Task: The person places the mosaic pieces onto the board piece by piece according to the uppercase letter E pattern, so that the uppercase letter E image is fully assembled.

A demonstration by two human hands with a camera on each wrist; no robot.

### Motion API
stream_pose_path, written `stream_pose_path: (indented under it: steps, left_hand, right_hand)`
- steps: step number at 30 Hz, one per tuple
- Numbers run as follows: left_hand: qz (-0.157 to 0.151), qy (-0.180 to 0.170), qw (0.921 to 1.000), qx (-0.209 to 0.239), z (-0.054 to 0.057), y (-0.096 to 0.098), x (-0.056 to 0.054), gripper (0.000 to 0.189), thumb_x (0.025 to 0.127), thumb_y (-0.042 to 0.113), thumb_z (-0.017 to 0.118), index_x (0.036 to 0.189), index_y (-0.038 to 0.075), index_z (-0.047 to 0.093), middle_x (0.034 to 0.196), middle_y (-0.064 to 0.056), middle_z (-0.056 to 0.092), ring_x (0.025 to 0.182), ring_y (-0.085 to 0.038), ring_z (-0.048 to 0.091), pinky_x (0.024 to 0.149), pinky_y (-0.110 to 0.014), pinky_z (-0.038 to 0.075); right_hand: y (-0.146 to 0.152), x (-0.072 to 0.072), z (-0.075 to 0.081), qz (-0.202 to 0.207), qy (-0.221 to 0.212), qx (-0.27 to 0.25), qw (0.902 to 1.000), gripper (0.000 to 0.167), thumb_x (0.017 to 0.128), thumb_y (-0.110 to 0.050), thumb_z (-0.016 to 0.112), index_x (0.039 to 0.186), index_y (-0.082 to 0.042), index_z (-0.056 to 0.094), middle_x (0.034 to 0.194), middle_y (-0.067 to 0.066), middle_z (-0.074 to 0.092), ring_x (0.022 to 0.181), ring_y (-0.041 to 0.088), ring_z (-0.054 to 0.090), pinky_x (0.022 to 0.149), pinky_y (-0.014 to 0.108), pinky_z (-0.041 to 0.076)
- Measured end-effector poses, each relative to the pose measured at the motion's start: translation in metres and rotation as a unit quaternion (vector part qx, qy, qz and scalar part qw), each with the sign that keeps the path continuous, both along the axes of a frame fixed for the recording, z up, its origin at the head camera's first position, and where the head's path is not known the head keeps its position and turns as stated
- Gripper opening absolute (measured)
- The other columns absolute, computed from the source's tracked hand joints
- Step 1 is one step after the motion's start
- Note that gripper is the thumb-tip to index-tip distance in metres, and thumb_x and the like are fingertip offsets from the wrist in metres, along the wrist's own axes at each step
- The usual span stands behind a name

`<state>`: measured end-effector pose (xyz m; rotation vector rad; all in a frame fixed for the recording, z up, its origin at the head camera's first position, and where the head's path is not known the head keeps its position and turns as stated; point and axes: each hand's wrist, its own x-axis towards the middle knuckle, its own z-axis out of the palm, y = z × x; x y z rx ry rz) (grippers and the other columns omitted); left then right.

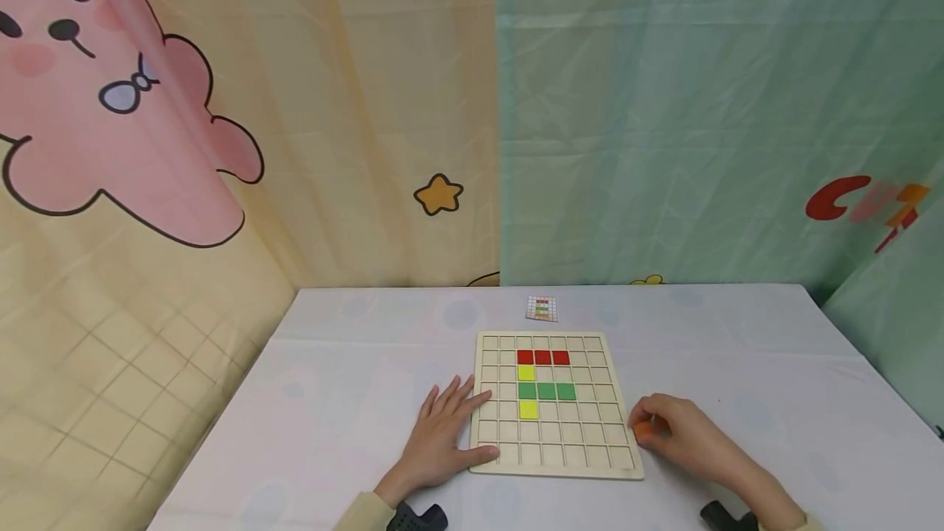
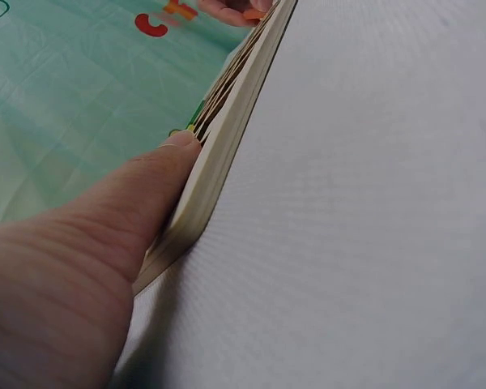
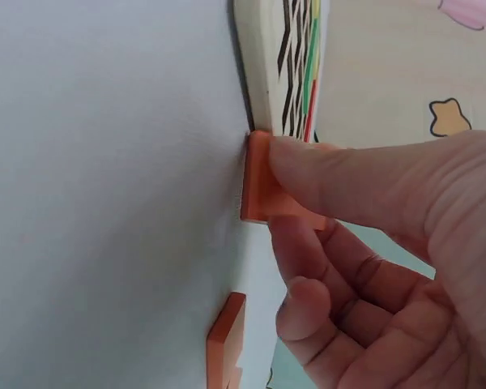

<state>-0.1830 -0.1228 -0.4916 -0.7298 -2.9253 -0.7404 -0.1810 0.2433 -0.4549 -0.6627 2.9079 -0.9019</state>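
Note:
A wooden grid board (image 1: 593, 435) lies flat on the table. Three red tiles (image 1: 542, 357) sit in one of its rows, three green tiles (image 1: 546, 391) in another, with a yellow tile (image 1: 526, 373) between those rows and a second yellow tile (image 1: 528, 410) below the green ones. My left hand (image 1: 440, 437) rests on the board's left edge, fingers spread and thumb on the near corner. Beside the right edge, my right hand (image 1: 682, 433) pinches an orange tile (image 3: 263, 186) between thumb and fingers. Another orange tile (image 3: 225, 340) lies on the table close to this hand.
Behind the board is a small card (image 1: 542, 308) printed with a coloured grid pattern. The table (image 1: 332, 400) has a white cloth, and printed curtains (image 1: 664, 146) hang at its back and sides. Each wrist wears a black strap (image 1: 416, 517).

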Motion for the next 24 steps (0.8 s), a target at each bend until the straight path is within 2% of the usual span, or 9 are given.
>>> stream_pose_path:
  steps: [6,9,13,16,21,24]
  left_hand:
    - [0.0,0.001,1.0,-0.001,0.0,0.0,0.0,0.078,0.082,0.066,0.057,0.142,0.018,0.045,0.153,-0.008,0.028,0.142,-0.029,0.014,0.112,-0.052,0.004]
    - [0.0,0.003,1.0,-0.001,0.0,0.0,0.0,0.079,0.082,0.066,0.057,0.142,0.018,0.045,0.153,-0.008,0.028,0.142,-0.029,0.014,0.112,-0.052,0.004]
    - [0.0,0.003,1.0,-0.003,-0.001,0.0,0.0,0.078,0.082,0.066,0.057,0.142,0.019,0.045,0.153,-0.008,0.028,0.142,-0.029,0.014,0.112,-0.052,0.004]
    - [-0.001,0.004,1.0,-0.003,-0.002,-0.001,-0.001,0.078,0.082,0.067,0.056,0.143,0.019,0.044,0.153,-0.008,0.028,0.142,-0.029,0.014,0.112,-0.052,0.004]
    - [-0.001,0.005,1.0,-0.005,-0.004,-0.001,-0.002,0.079,0.081,0.067,0.056,0.143,0.019,0.044,0.153,-0.007,0.027,0.142,-0.028,0.014,0.112,-0.052,0.004]
    - [0.0,0.006,1.0,-0.007,-0.006,-0.002,-0.003,0.079,0.081,0.068,0.055,0.143,0.02,0.044,0.153,-0.006,0.027,0.142,-0.028,0.014,0.112,-0.051,0.004]
  right_hand:
    - [-0.007,0.001,0.004,0.01,0.057,-0.021,0.9981,0.018,0.079,-0.004,0.075,0.085,-0.019,0.066,0.076,-0.015,0.05,0.063,0.001,0.044,0.052,0.021,0.041]
    - [-0.014,0.001,0.004,0.022,0.091,-0.049,0.9943,0.02,0.078,-0.002,0.075,0.087,-0.017,0.066,0.076,-0.015,0.049,0.061,0.0,0.043,0.051,0.019,0.042]
    - [-0.028,0.0,0.002,0.051,0.109,-0.097,0.988,0.022,0.077,-0.002,0.077,0.087,-0.017,0.064,0.076,-0.015,0.048,0.063,0.0,0.044,0.05,0.018,0.042]
    - [-0.04,-0.002,0.0,0.073,0.082,-0.119,0.9868,0.02,0.079,-0.007,0.077,0.085,-0.018,0.061,0.074,-0.014,0.049,0.063,0.002,0.046,0.05,0.019,0.043]
    - [-0.063,-0.007,-0.003,0.09,0.003,-0.122,0.9884,0.017,0.082,-0.019,0.076,0.08,-0.021,0.059,0.073,-0.013,0.053,0.064,0.004,0.05,0.054,0.02,0.046]
    - [-0.077,-0.01,-0.005,0.102,-0.028,-0.131,0.9857,0.014,0.083,-0.019,0.075,0.081,-0.021,0.062,0.074,-0.012,0.056,0.065,0.005,0.052,0.055,0.021,0.048]
